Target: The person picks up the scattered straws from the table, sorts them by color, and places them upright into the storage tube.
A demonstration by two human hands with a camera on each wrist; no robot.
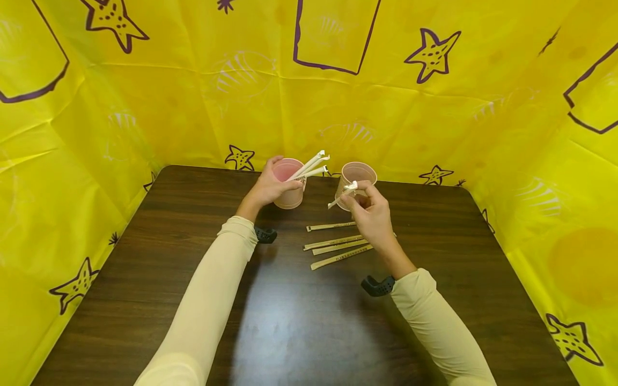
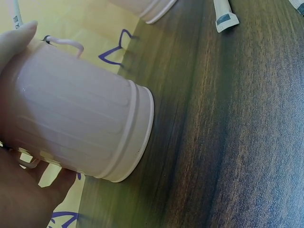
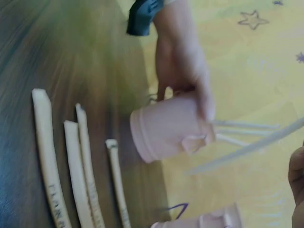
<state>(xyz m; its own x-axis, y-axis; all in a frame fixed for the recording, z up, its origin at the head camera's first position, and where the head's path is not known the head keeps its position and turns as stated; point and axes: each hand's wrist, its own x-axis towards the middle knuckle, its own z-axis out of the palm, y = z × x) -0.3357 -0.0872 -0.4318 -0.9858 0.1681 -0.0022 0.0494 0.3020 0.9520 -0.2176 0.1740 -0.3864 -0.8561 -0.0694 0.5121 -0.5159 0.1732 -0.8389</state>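
My left hand [image 1: 269,185] grips a small pink cup [image 1: 288,201], its thumb along the rim. In the left wrist view the cup [image 2: 80,109] shows ribbed sides and small looped handles, and it is tilted in that picture. Several white paper-wrapped straws [image 1: 309,167] lean out of it to the right. My right hand [image 1: 377,217] pinches another paper-wrapped straw [image 1: 339,198], held slanted in front of a second pink cup [image 1: 344,179]. In the right wrist view that straw [image 3: 247,149] is blurred and points towards the first cup's straws.
Several wrapped straws [image 1: 340,258] lie on the dark wooden table [image 1: 299,321], below the right hand and partly hidden by it. A yellow sheet [image 1: 193,107] with starfish drawings stands around the table's back and sides.
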